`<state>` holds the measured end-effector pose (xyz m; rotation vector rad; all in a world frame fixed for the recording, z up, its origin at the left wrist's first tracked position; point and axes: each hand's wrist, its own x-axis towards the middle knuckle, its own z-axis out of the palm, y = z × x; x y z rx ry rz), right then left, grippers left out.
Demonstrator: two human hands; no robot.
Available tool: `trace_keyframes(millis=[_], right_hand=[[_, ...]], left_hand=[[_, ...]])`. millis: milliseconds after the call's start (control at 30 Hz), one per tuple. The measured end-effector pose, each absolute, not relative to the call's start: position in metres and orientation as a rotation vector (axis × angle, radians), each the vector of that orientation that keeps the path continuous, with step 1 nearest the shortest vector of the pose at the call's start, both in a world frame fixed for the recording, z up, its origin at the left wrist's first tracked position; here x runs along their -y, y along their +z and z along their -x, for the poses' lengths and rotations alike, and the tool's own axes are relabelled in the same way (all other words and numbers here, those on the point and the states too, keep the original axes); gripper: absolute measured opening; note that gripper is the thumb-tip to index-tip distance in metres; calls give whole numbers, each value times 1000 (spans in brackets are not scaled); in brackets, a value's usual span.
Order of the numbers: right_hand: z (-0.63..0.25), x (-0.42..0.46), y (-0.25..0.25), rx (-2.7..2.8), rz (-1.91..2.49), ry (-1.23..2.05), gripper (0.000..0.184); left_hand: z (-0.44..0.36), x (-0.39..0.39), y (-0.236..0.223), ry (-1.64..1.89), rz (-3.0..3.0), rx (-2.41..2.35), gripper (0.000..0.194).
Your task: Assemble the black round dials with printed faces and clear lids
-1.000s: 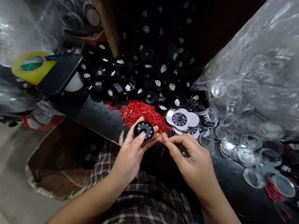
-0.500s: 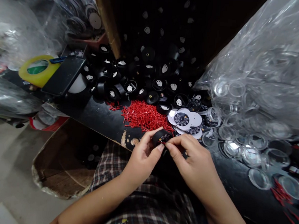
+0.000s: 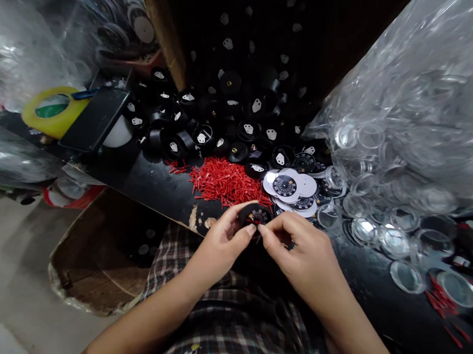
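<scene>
My left hand (image 3: 220,245) grips a small round black gauge body (image 3: 253,214) with a printed dial face, held tilted just above the near edge of the black table (image 3: 156,183). My right hand (image 3: 302,253) pinches at the dial with thumb and forefinger; a thin red needle seems to sit between them, too small to be sure. Right behind the hands lies a heap of red needles (image 3: 226,180). To its right is a pile of round printed dial faces (image 3: 287,186).
A heap of black gauge bodies (image 3: 224,117) fills the back of the table. A big clear bag of transparent lens caps (image 3: 416,118) rises at right, with loose caps (image 3: 393,242) spilled before it. A phone (image 3: 96,117) and yellow tape roll (image 3: 50,109) lie left. An open cardboard box (image 3: 99,254) sits below.
My left hand swung the gauge body right and tilted it toward my right hand. My right hand's pinched fingers came onto the dial face.
</scene>
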<state>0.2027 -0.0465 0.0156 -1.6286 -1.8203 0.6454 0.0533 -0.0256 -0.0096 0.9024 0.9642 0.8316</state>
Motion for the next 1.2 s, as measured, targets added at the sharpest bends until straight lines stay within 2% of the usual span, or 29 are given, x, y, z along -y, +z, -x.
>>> trace_keyframes(millis=[67, 233, 333, 433, 533, 633, 700, 800, 867, 1067, 1200], right_hand=[[-205, 43, 17, 1906, 1568, 543, 7], [-203, 37, 16, 2125, 1538, 246, 10], [-198, 35, 16, 2095, 1567, 193, 13], [-193, 34, 19, 1955, 1673, 296, 11], [-199, 36, 24, 1830, 1775, 570, 9], [-227, 37, 25, 1725, 1701, 804, 9], [-257, 32, 20, 1546, 1765, 627, 13], [-302, 17, 6, 1275, 2133, 53, 34], [-323, 9, -2, 1307, 2262, -15, 43], [-327, 18, 2, 1166, 2079, 164, 32], [-283, 36, 13, 1137, 1710, 762, 33]], left_hand=[[-50, 23, -10, 790, -817, -896, 41], [-47, 25, -6, 744, -885, -958, 41], [-55, 30, -6, 739, -747, -1010, 40], [-62, 33, -11, 740, -623, -1067, 46], [-64, 32, -16, 769, -898, -1133, 48], [-61, 28, -18, 707, -1099, -1098, 49], [-61, 26, -19, 728, -1009, -1052, 48], [-64, 27, -20, 760, -885, -990, 47], [-67, 28, -21, 751, -890, -980, 45], [-69, 26, -26, 803, -716, -883, 38], [-75, 25, -18, 815, -506, -845, 27]])
